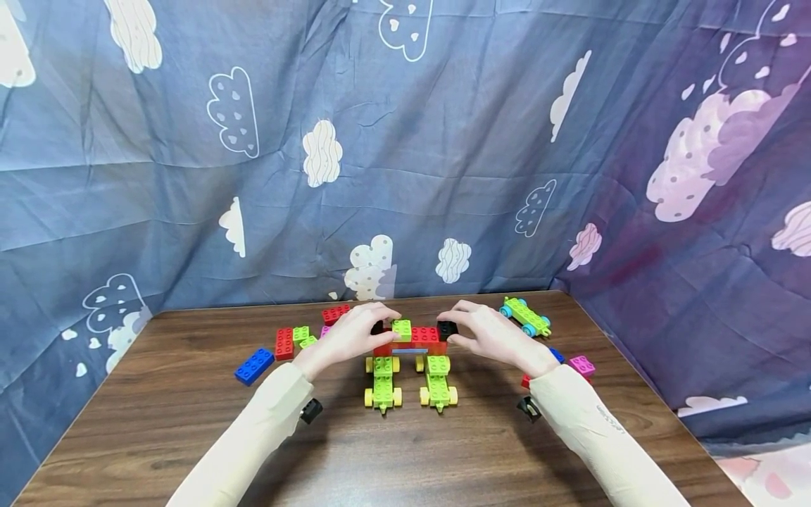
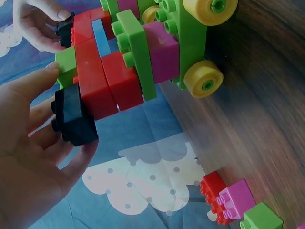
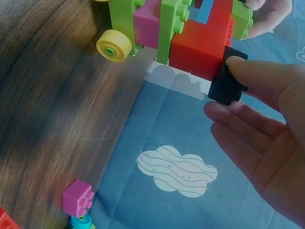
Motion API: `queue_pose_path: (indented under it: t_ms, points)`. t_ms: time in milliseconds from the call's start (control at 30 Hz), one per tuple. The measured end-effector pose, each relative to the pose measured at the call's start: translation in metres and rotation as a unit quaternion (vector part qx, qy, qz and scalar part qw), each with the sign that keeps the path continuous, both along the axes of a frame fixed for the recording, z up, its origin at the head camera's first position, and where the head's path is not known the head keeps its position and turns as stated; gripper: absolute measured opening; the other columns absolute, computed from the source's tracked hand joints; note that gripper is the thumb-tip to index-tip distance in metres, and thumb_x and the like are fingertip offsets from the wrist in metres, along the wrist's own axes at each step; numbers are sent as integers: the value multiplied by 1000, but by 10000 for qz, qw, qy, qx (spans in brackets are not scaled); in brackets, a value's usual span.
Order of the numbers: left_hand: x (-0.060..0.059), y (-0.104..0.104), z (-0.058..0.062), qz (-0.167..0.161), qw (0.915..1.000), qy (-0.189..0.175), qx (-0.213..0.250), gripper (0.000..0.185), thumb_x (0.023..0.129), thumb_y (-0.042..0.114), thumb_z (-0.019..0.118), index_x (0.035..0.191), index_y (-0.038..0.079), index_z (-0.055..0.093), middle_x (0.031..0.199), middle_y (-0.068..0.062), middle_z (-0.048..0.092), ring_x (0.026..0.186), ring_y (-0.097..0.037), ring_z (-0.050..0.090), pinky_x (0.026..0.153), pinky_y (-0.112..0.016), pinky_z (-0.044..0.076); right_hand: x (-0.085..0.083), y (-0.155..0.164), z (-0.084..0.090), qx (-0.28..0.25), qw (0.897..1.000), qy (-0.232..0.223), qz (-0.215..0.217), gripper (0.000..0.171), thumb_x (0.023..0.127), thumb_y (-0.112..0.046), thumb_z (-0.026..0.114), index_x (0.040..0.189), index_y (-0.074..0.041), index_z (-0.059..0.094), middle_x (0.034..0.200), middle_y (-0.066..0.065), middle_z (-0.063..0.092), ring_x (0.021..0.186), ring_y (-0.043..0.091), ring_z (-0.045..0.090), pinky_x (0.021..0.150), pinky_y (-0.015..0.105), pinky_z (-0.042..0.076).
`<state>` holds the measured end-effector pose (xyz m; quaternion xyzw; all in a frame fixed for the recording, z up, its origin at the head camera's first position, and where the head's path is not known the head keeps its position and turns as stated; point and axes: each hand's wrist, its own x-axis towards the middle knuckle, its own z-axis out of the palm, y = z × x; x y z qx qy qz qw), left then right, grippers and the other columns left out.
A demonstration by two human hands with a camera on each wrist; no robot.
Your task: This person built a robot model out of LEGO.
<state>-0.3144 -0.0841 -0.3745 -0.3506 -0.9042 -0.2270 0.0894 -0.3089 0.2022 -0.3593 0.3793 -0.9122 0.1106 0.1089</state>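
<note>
Red plastic brick bridge [image 1: 410, 341] rests across two lime-green wheeled brick carts [image 1: 383, 381] near the middle of the brown wooden table [image 1: 190, 422], which carry it like pillars. Left hand [image 1: 345, 336] pinches a black brick [image 2: 72, 115] at one end and right hand [image 1: 491, 334] pinches another black brick [image 3: 228, 82] at the opposite end, probably to keep it level; behind hangs a blue cloud-printed cloth [image 1: 405, 155]
</note>
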Motion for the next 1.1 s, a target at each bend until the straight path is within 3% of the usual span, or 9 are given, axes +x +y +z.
queue_pose_path:
  t_ms: [200,333,467,733,867,1100]
  points:
    - [-1,-10,4,-9,9994,-52,350,37,93,27,69,124,7,67,120,-9,71,108,-20,68,96,-39,54,0,1,1,-12,10000,-10,14,36,91,-23,72,125,-14,67,107,1,67,84,10,62,73,28,53]
    - [0,-22,7,106,9983,33,566,37,93,27,70,124,8,67,118,-9,71,108,-23,68,98,-45,53,0,2,2,-56,10000,-21,69,36,91,-22,72,125,-13,67,106,2,67,85,15,64,73,29,53]
    - [1,-39,8,344,9973,-44,644,37,92,27,70,124,9,67,117,-9,71,108,-27,67,99,-50,51,0,2,1,-69,9999,-8,96,35,91,-22,72,124,-13,67,106,3,67,86,19,65,73,30,54]
    - [-2,-82,2,609,9951,-100,779,30,89,18,74,115,2,70,108,-14,72,99,-30,69,89,-47,56,0,0,0,-31,10000,5,74,35,91,-23,72,125,-14,67,106,1,67,85,15,64,73,30,53]
    - [-6,-99,-6,835,9947,-221,563,28,88,15,74,112,0,71,109,-17,72,97,-30,68,88,-47,56,0,0,0,-36,10000,-44,49,36,91,-23,72,125,-14,67,106,2,67,85,17,64,73,30,52]
    - [-8,-113,-26,1169,9917,-274,-462,19,86,12,74,102,2,73,99,-13,73,93,-30,69,80,-46,56,0,0,0,-31,10000,-78,28,36,91,-23,72,125,-15,67,107,2,66,85,18,65,72,30,52]
